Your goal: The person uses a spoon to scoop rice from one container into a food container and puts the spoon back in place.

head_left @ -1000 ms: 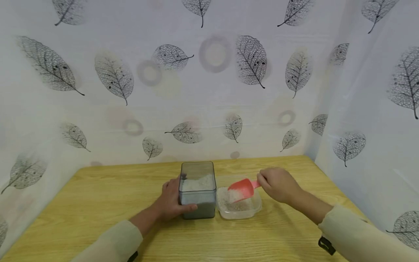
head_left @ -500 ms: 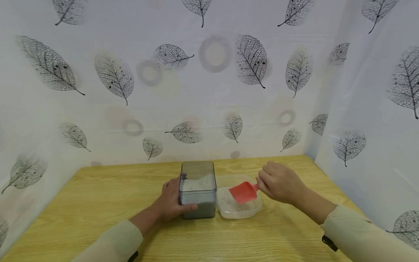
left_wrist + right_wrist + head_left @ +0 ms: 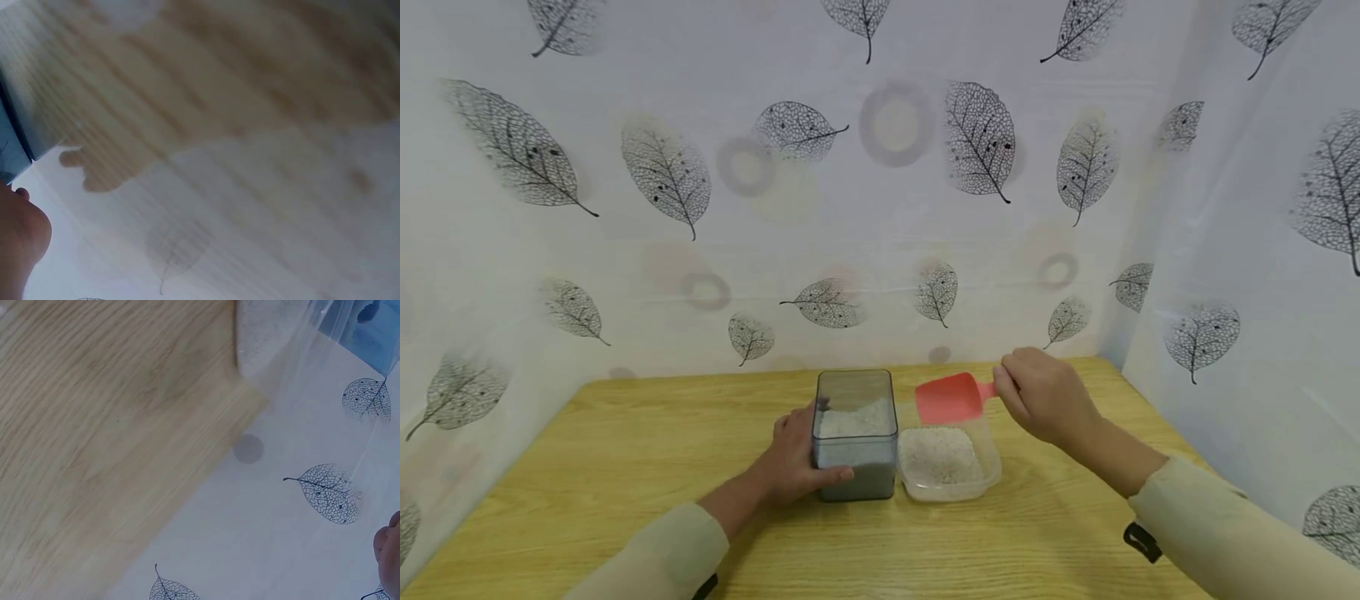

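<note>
A tall smoky-grey square container [image 3: 854,433] partly filled with white grains stands on the wooden table [image 3: 625,467]. My left hand [image 3: 797,462] grips its left side and front corner. Right beside it sits a low clear tub [image 3: 947,460] of white grains [image 3: 265,331]. My right hand [image 3: 1045,400] pinches the handle of a red scoop [image 3: 950,397], held in the air above the tub's far edge. The left wrist view shows only the container's corner [image 3: 15,147] and a bit of palm. A fingertip [image 3: 387,550] shows in the right wrist view.
Leaf-patterned white sheets [image 3: 880,183] wall the table at the back and on the right [image 3: 1240,275]. Bare tabletop lies to the left and in front of the containers.
My right hand has lifted the red scoop out of the clear tub and raised it above the tub's far edge. The left hand has stayed on the grey container.
</note>
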{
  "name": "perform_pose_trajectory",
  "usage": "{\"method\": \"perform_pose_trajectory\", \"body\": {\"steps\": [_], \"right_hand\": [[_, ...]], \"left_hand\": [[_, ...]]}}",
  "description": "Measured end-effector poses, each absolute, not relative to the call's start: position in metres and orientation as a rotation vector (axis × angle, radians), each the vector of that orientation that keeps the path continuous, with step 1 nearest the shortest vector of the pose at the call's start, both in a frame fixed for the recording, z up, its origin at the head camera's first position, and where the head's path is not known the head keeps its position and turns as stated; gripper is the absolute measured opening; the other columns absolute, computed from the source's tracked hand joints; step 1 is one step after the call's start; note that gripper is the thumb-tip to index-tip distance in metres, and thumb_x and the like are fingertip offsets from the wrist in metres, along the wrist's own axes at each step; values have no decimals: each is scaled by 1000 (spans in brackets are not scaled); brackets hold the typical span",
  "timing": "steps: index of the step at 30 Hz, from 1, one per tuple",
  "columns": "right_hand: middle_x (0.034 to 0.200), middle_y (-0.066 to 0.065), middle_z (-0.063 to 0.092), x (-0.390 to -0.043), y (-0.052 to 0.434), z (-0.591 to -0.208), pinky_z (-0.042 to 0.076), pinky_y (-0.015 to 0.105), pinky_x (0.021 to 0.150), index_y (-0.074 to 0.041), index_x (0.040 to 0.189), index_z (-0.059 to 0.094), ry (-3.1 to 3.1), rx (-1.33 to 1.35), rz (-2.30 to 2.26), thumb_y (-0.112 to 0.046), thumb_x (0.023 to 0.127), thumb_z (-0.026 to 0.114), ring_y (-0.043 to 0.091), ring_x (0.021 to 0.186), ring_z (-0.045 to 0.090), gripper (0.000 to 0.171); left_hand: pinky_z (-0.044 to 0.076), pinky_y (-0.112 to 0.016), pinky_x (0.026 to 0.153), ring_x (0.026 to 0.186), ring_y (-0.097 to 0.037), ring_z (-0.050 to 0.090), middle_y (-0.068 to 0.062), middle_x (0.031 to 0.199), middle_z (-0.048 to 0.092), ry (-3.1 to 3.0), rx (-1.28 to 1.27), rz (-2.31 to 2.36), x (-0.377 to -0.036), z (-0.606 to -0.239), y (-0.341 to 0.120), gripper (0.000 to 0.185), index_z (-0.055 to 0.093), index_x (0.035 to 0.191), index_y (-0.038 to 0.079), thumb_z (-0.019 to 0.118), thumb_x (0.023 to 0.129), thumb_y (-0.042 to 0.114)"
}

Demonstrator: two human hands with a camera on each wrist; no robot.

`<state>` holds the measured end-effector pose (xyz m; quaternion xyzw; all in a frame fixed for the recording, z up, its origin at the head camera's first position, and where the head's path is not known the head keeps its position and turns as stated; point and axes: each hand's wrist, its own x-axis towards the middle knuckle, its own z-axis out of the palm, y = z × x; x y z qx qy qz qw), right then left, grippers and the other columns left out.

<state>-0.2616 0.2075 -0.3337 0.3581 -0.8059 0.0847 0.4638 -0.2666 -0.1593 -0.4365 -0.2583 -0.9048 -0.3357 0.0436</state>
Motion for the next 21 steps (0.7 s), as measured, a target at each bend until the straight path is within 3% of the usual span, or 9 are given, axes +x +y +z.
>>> {"method": "perform_pose_trajectory", "body": {"steps": [7, 21], "right_hand": [[57, -7, 31, -261, 182, -319, 26, 24, 48, -19, 59, 38, -2154, 730, 368, -10, 95, 48, 7, 52, 25, 38], [52, -6, 38, -259, 119, -308, 33, 27, 48, -19, 56, 42, -2414, 748, 280, -18, 96, 50, 9, 48, 33, 41]], "left_hand": [[14, -54, 109, 135, -37, 37, -16, 144, 45, -2769, -782, -1019, -266, -435, -159, 110, 21, 154, 8, 74, 74, 61], [16, -56, 111, 135, -36, 37, -14, 144, 46, -2779, -778, -1013, -269, -438, -157, 114, 19, 156, 4, 74, 74, 62]]}}
